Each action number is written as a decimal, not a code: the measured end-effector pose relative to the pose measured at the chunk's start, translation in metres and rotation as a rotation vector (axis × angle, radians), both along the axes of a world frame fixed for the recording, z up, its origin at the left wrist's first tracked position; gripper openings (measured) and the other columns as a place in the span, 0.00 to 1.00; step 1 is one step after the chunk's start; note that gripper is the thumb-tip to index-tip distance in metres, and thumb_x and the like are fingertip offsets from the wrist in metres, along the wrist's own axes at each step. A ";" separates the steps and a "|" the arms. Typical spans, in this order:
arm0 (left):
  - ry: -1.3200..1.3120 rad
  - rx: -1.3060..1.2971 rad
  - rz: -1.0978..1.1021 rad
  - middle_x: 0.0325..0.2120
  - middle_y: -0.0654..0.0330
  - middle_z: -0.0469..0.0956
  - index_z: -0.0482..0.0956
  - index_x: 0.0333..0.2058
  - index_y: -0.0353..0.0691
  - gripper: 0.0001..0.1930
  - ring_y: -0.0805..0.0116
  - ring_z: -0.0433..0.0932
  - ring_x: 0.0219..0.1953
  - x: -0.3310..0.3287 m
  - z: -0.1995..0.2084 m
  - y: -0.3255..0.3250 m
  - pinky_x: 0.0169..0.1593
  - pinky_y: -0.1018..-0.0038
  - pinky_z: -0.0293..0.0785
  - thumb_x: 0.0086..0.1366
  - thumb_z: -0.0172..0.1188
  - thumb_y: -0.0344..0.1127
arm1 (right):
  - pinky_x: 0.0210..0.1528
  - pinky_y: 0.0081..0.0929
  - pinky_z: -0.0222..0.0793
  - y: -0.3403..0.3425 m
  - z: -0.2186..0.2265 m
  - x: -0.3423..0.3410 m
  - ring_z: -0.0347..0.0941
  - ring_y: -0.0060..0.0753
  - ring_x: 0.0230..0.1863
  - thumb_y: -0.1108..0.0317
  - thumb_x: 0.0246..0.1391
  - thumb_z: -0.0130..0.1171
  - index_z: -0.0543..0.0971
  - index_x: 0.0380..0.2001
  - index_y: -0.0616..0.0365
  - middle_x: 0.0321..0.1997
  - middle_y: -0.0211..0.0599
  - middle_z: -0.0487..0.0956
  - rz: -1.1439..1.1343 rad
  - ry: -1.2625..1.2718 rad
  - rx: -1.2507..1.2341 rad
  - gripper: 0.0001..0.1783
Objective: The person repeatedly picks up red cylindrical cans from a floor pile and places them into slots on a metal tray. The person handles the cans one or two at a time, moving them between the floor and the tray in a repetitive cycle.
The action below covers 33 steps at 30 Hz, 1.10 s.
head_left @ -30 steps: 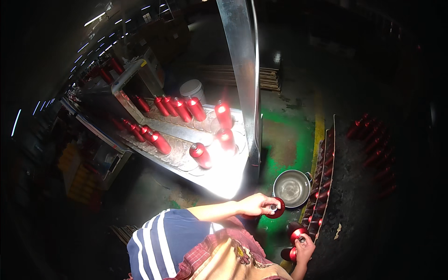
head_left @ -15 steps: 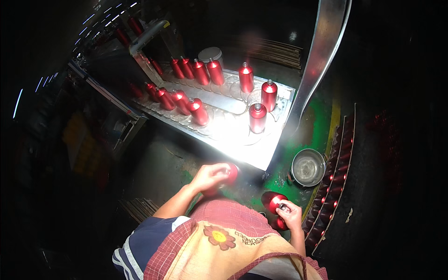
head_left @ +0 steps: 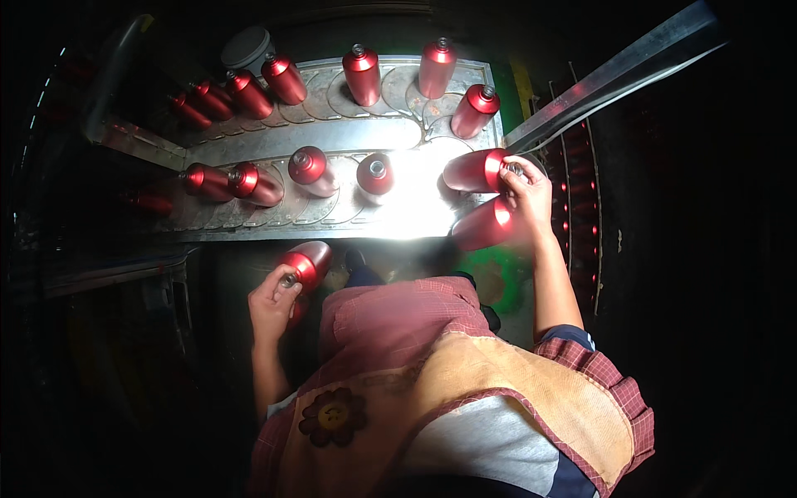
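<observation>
My right hand (head_left: 531, 195) is closed around the necks of two shiny red metal bottles. The upper bottle (head_left: 477, 171) and the lower bottle (head_left: 485, 224) tilt to the left over the near right corner of a chain conveyor (head_left: 332, 137) with overlapping plates. Lower down, in front of the conveyor's near edge, my left hand (head_left: 272, 305) grips the neck of another red bottle (head_left: 310, 262). A second red shape (head_left: 300, 310) shows partly behind those fingers. Standing closest to the bright light patch is a red bottle (head_left: 376, 176) on the near lane.
Several more red bottles (head_left: 362, 75) stand along both lanes. A flat metal bar (head_left: 614, 75) slants over the right end. Behind the conveyor is a white bucket (head_left: 246, 48). Rows of dark red bottles (head_left: 581, 199) line the right side; a metal frame (head_left: 137, 141) crosses the left.
The view has turned. My right hand has lifted its bottles from low beside me to the conveyor's corner. My left hand now appears farther left, its bottle clearer. The metal pot has left the picture.
</observation>
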<state>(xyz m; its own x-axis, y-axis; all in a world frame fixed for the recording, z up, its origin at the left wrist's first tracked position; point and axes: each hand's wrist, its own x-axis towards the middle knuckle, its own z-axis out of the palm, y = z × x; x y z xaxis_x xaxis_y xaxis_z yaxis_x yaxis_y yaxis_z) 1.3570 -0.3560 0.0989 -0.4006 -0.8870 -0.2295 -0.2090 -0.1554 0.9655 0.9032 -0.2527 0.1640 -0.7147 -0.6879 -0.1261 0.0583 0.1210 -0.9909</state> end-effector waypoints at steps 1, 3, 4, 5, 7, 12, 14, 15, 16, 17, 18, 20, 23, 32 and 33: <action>-0.004 -0.011 0.010 0.19 0.73 0.69 0.79 0.45 0.36 0.15 0.88 0.61 0.16 0.013 0.003 -0.025 0.19 0.85 0.53 0.59 0.62 0.18 | 0.15 0.14 0.50 -0.032 0.000 -0.003 0.58 0.10 0.12 0.76 0.53 0.64 0.80 0.43 0.61 0.19 0.21 0.73 -0.024 0.035 0.056 0.13; 0.015 0.012 0.066 0.19 0.72 0.70 0.78 0.47 0.35 0.16 0.88 0.61 0.16 0.032 0.008 -0.046 0.19 0.86 0.53 0.60 0.61 0.18 | 0.15 0.15 0.51 -0.079 -0.006 -0.017 0.58 0.11 0.13 0.74 0.51 0.64 0.80 0.42 0.60 0.19 0.21 0.72 -0.025 0.051 0.146 0.13; 0.043 0.031 0.131 0.20 0.72 0.70 0.78 0.48 0.35 0.16 0.88 0.61 0.16 0.037 0.009 -0.052 0.19 0.86 0.53 0.61 0.61 0.18 | 0.16 0.15 0.52 -0.090 -0.012 -0.024 0.59 0.11 0.13 0.73 0.51 0.64 0.80 0.42 0.60 0.19 0.21 0.72 -0.007 0.056 0.149 0.13; -0.014 0.067 0.173 0.20 0.71 0.71 0.77 0.48 0.35 0.16 0.88 0.61 0.16 0.042 0.009 -0.051 0.19 0.86 0.53 0.61 0.60 0.19 | 0.16 0.15 0.53 -0.093 -0.018 -0.030 0.59 0.12 0.14 0.73 0.50 0.64 0.81 0.42 0.59 0.19 0.22 0.72 0.020 -0.010 0.132 0.13; 0.060 -0.033 0.196 0.21 0.71 0.70 0.77 0.49 0.34 0.16 0.87 0.60 0.16 0.046 0.008 -0.042 0.19 0.85 0.53 0.62 0.59 0.19 | 0.15 0.15 0.51 -0.082 -0.026 -0.043 0.57 0.13 0.13 0.72 0.54 0.62 0.78 0.47 0.58 0.17 0.21 0.70 -0.096 0.004 0.203 0.16; 0.132 -0.083 0.399 0.19 0.71 0.69 0.76 0.49 0.33 0.16 0.87 0.60 0.15 0.070 0.018 -0.028 0.18 0.85 0.53 0.62 0.59 0.19 | 0.16 0.16 0.52 -0.042 -0.022 -0.047 0.57 0.11 0.13 0.72 0.59 0.61 0.73 0.56 0.62 0.15 0.19 0.66 -0.175 0.223 -0.079 0.22; 0.176 -0.079 0.457 0.18 0.70 0.68 0.76 0.49 0.33 0.15 0.87 0.60 0.14 0.083 0.029 -0.041 0.17 0.85 0.53 0.63 0.59 0.20 | 0.16 0.15 0.53 -0.047 -0.019 -0.045 0.57 0.11 0.14 0.72 0.61 0.59 0.73 0.56 0.63 0.16 0.19 0.66 -0.058 0.283 -0.172 0.20; 0.107 -0.058 0.505 0.17 0.70 0.68 0.76 0.49 0.33 0.15 0.86 0.60 0.14 0.089 0.036 -0.048 0.17 0.85 0.53 0.63 0.59 0.20 | 0.16 0.14 0.54 -0.052 -0.018 -0.045 0.57 0.11 0.14 0.72 0.61 0.59 0.73 0.56 0.62 0.17 0.20 0.66 -0.070 0.227 -0.149 0.20; 0.086 -0.048 0.527 0.17 0.69 0.68 0.76 0.49 0.33 0.15 0.86 0.61 0.14 0.092 0.042 -0.057 0.17 0.85 0.53 0.63 0.59 0.21 | 0.17 0.14 0.54 -0.057 -0.017 -0.047 0.57 0.11 0.15 0.72 0.61 0.58 0.74 0.56 0.62 0.17 0.20 0.66 0.043 0.200 -0.204 0.19; 0.017 0.012 0.567 0.16 0.69 0.68 0.77 0.49 0.33 0.14 0.85 0.61 0.14 0.095 0.048 -0.063 0.17 0.84 0.52 0.64 0.59 0.22 | 0.19 0.13 0.56 -0.059 -0.017 -0.050 0.58 0.12 0.16 0.71 0.62 0.57 0.74 0.55 0.62 0.18 0.21 0.66 -0.008 0.233 -0.140 0.18; 0.016 0.022 0.541 0.16 0.69 0.68 0.77 0.48 0.33 0.13 0.85 0.61 0.14 0.094 0.051 -0.071 0.17 0.84 0.53 0.64 0.59 0.22 | 0.22 0.12 0.59 -0.060 -0.016 -0.054 0.61 0.11 0.19 0.70 0.63 0.57 0.74 0.55 0.62 0.20 0.21 0.68 -0.098 0.291 -0.084 0.18; 0.023 0.000 0.486 0.16 0.70 0.68 0.78 0.47 0.35 0.13 0.86 0.62 0.14 0.090 0.053 -0.083 0.17 0.84 0.54 0.63 0.60 0.23 | 0.37 0.13 0.65 -0.050 -0.011 -0.065 0.68 0.14 0.31 0.70 0.62 0.59 0.75 0.55 0.61 0.30 0.24 0.74 -0.176 0.394 -0.111 0.18; 0.152 -0.109 0.406 0.14 0.71 0.67 0.77 0.48 0.34 0.14 0.85 0.62 0.13 0.078 0.040 -0.099 0.17 0.83 0.53 0.64 0.61 0.25 | 0.48 0.18 0.69 -0.020 0.007 -0.081 0.72 0.19 0.41 0.71 0.63 0.57 0.75 0.55 0.62 0.41 0.30 0.78 -0.187 0.644 -0.259 0.17; 0.117 0.006 0.204 0.15 0.71 0.66 0.80 0.46 0.41 0.14 0.84 0.62 0.15 0.016 0.006 -0.191 0.18 0.80 0.56 0.61 0.62 0.27 | 0.34 0.13 0.62 -0.041 0.085 -0.045 0.69 0.13 0.35 0.69 0.65 0.56 0.76 0.54 0.60 0.40 0.26 0.77 -0.022 0.719 -0.122 0.16; 0.088 -0.118 0.125 0.16 0.71 0.68 0.80 0.48 0.42 0.15 0.82 0.63 0.16 0.014 0.009 -0.190 0.19 0.79 0.58 0.61 0.62 0.29 | 0.34 0.13 0.62 -0.034 0.091 -0.035 0.69 0.13 0.35 0.68 0.65 0.55 0.76 0.54 0.60 0.41 0.26 0.78 0.035 0.722 -0.116 0.16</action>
<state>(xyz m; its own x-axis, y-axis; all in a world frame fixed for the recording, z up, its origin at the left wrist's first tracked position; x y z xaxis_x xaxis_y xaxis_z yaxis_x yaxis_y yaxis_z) 1.3708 -0.5460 0.1077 -0.2998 -0.9498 -0.0894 -0.1087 -0.0591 0.9923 0.8682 -0.2863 0.2555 -0.5698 -0.6922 0.4429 -0.6162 0.0032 -0.7876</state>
